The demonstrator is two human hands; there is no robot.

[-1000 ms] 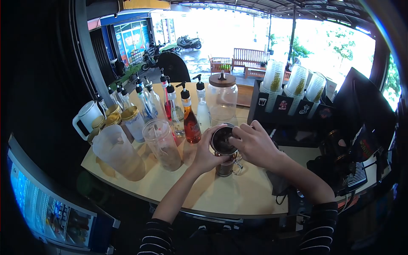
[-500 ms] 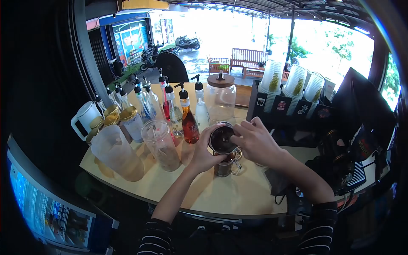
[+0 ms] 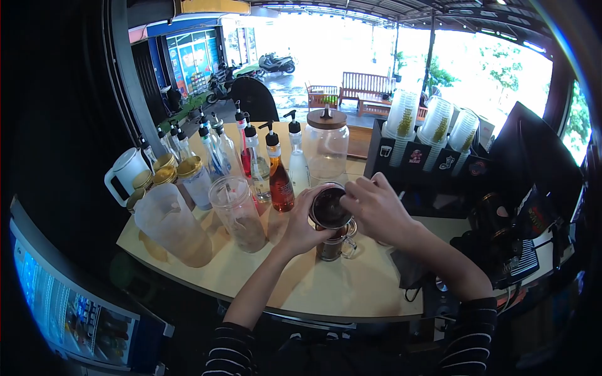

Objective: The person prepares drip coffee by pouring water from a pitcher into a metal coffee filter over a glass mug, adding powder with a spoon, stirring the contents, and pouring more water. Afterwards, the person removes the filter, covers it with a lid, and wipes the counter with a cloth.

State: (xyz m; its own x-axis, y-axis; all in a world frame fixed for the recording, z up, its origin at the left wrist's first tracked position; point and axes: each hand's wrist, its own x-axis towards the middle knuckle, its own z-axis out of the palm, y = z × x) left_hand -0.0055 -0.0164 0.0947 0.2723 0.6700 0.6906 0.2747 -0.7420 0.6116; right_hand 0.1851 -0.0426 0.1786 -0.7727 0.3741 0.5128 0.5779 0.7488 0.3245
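My left hand [image 3: 303, 219] is wrapped round the side of a round cup [image 3: 330, 207], whose dark inside faces me. At the cup's right rim, my right hand [image 3: 375, 210] is closed with the fingers bent inward over the opening. Whatever it pinches is hidden by the fingers. Just beneath the cup, a clear glass mug [image 3: 329, 252] with a handle and dark contents stands on the counter, partly covered by the cup and my left hand. An amber pump bottle [image 3: 281, 185] stands close to the left of the cup.
A frosted pitcher [image 3: 172, 225] and a tall clear container [image 3: 238, 216] stand left on the counter [image 3: 295, 294]. Several pump bottles are behind them. A lidded glass jar [image 3: 327, 150] stands at the back. Right are stacked plastic cups [image 3: 401, 116] in a black holder and dark equipment [image 3: 495, 225].
Both hands keep almost the same place at the cup. The right fingers have shifted very slightly at the rim, and the view has moved a little.
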